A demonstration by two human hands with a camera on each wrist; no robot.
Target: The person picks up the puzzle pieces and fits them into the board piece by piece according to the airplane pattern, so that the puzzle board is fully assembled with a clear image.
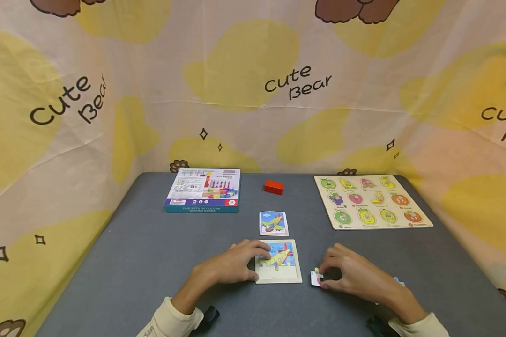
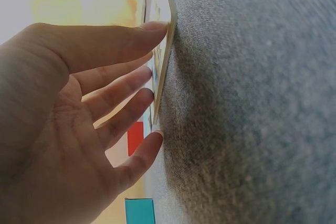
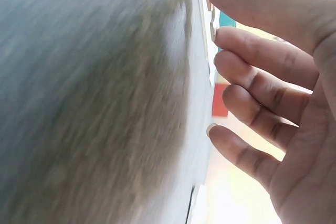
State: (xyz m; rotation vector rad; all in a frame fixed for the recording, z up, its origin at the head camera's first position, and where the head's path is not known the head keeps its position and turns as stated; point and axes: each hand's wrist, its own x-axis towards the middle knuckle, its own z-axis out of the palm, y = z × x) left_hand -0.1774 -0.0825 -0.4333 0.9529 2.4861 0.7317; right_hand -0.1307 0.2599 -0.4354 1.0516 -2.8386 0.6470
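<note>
A square puzzle board [image 1: 278, 276] with a partly filled yellow airplane picture lies on the table in front of the person. The left hand [image 1: 232, 264] rests at its left side, fingertips on the picture and thumb at the lower left edge. In the left wrist view, the fingers [image 2: 123, 95] are spread and nearly straight against the board. Right of the board, the right hand [image 1: 356, 274] pinches a small white puzzle piece [image 1: 315, 279] with coloured parts between thumb and index finger. Beyond the board lies an airplane picture card [image 1: 273, 223].
A blue-edged piece [image 1: 399, 281] shows partly behind the right wrist. Farther back stand a beaded-toy box [image 1: 202, 191] at left, a red block [image 1: 273, 187] in the middle and a fruit picture board [image 1: 373, 202] at right. A patterned cloth [image 1: 244, 93] encloses the grey table [image 1: 143, 248].
</note>
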